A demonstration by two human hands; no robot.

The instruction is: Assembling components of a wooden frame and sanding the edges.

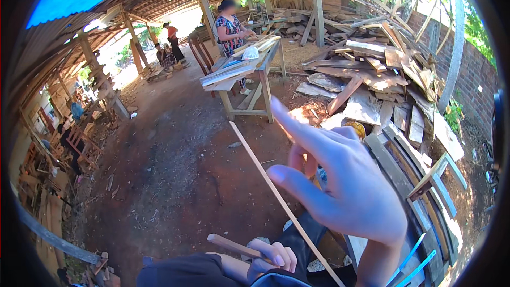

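My left hand [273,258] is low in the middle, its fingers wrapped round a short wooden stick [234,245] that points left. My right hand [340,180] is raised close to the camera. Its index finger stretches up and forward, the thumb stands apart, and the other fingers are curled and partly hidden. Nothing shows in its grasp. A long thin wooden strip [260,168] slants from the lower edge toward the worktable, passing behind my right thumb and beside my left hand. What supports the strip is hidden.
A slatted wooden frame [393,167] stands at my right, with light-blue bars [417,266] near its lower end. Ahead, a person [229,29] works at a wooden table [264,82] carrying wood pieces. Stacked boards [366,69] fill the far right. Other people [174,42] are farther off.
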